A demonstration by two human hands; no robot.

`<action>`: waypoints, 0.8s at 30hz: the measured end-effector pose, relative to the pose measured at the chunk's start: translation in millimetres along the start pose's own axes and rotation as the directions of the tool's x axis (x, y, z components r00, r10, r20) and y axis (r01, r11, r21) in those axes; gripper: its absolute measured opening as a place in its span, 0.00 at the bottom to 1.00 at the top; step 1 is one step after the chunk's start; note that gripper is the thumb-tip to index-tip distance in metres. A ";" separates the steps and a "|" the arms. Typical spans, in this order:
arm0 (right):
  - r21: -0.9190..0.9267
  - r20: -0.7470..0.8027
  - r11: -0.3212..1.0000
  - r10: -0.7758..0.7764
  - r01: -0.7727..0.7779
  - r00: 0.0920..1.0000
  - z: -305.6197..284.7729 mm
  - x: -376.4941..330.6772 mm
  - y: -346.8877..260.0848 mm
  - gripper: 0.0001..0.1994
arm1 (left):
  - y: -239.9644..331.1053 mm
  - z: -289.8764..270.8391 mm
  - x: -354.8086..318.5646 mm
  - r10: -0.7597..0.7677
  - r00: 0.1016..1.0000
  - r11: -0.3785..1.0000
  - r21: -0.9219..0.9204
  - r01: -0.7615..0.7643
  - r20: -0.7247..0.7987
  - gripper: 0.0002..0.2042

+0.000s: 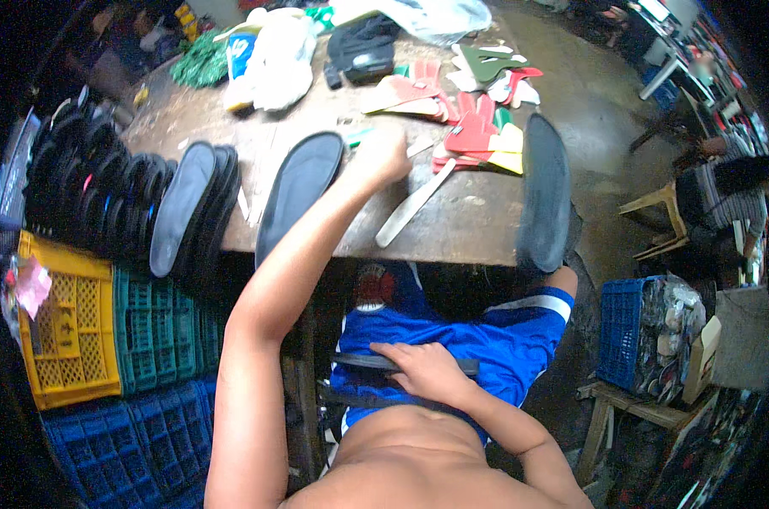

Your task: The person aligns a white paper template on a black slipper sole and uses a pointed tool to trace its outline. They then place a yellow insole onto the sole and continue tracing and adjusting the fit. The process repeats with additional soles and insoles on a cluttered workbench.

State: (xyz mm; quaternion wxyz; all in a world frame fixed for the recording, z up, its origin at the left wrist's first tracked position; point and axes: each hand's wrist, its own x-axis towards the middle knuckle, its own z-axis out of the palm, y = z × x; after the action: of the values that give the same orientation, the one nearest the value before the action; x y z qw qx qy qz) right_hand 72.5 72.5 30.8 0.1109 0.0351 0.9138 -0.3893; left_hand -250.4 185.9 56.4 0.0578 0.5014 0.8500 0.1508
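Note:
My left hand is closed over the table. A pale strip shows beside its knuckles, but I cannot make out what the fingers hold. Across my lap lies a black shoe sole, seen nearly edge-on, with my right hand gripping it. Just right of my left hand, a pale flat stick slants toward the table's front edge. Beyond it are red and cream strap pieces. One dark sole stands partly behind my left forearm, and another dark sole is at the table's right edge.
Rows of black soles crowd the table's left side, above yellow and blue crates. White plastic bags and a black bundle lie at the back. To the right are a blue crate and a wooden chair.

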 end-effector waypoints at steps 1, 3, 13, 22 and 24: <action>-0.022 -0.042 0.999 -0.033 0.032 0.999 5.2 2.4 -1.8 0.29 | 0.4 -0.9 0.5 -0.036 0.999 0.996 -0.077 0.035 -0.001 0.13; 0.005 -0.062 0.999 0.037 -0.037 0.997 9.8 8.4 -4.5 0.25 | 1.8 -11.4 -1.9 0.048 0.995 0.994 -0.104 -0.039 0.087 0.10; 0.632 -0.210 0.774 0.202 -0.025 0.957 2.2 14.9 20.3 0.30 | 26.9 -89.9 -224.3 0.115 0.976 0.469 -0.856 -0.220 -0.187 0.03; 0.815 -0.010 0.578 0.101 -0.051 0.995 -6.1 15.8 41.1 0.23 | 5.3 30.2 -324.7 -0.200 0.980 0.365 -0.928 0.081 0.007 0.05; 0.701 -0.045 0.713 0.058 -0.010 0.997 -9.9 22.6 36.0 0.18 | 0.1 37.0 -330.7 -0.163 0.987 0.449 -0.890 0.075 0.001 0.06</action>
State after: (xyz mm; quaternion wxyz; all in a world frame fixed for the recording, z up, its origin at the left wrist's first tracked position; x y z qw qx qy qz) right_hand 54.2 104.2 6.9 0.0673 0.1038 0.7008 -0.7026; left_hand -78.8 -94.4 4.0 0.2845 0.3303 0.6818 0.5875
